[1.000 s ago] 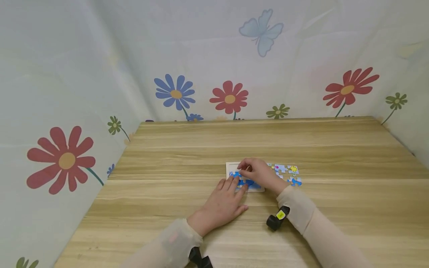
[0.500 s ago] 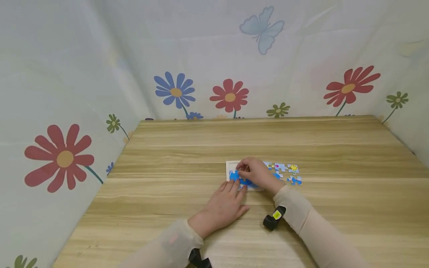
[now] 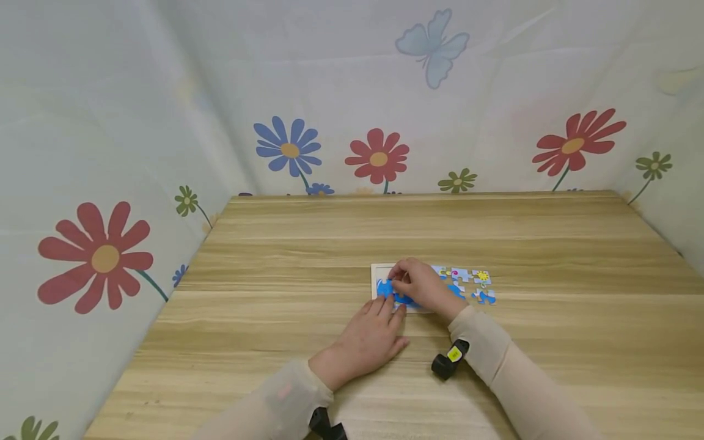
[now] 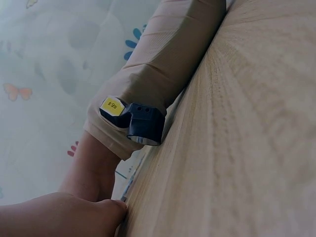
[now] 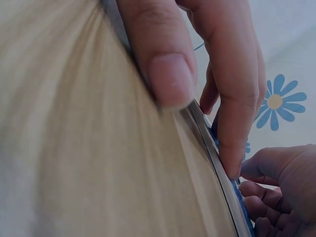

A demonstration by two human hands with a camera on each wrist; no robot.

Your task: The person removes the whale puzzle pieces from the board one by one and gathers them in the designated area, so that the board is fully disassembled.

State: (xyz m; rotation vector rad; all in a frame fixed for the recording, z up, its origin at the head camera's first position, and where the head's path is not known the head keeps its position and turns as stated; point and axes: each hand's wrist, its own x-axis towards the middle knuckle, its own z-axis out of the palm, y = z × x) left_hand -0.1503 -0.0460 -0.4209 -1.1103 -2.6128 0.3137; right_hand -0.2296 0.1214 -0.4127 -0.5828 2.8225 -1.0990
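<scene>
A jigsaw puzzle in a shallow light-framed tray (image 3: 374,275) lies on the table, with blue pieces (image 3: 384,287) along its lower left. My left hand (image 3: 365,336) lies flat from the near side, its straight fingertips resting on the tray's front edge and the pieces there. Over the tray's middle, my right hand (image 3: 423,286) is bent down with thumb and fingertips together at a blue puzzle piece, which the fingers mostly hide. In the right wrist view, the left hand (image 5: 227,64) presses at the tray edge beside the curled right hand (image 5: 291,187).
Loose puzzle pieces (image 3: 461,274) with blue, pink and yellow prints lie right of the tray, including a sun piece (image 3: 481,277) and a blue-and-white piece (image 3: 484,297). A floral cloth wall (image 3: 330,73) stands behind the wooden table (image 3: 275,244).
My right hand has shifted slightly left and down over the tray, and more blue shows at the tray's left. More of a loose blue piece shows beside the right wrist. The left hand barely moves.
</scene>
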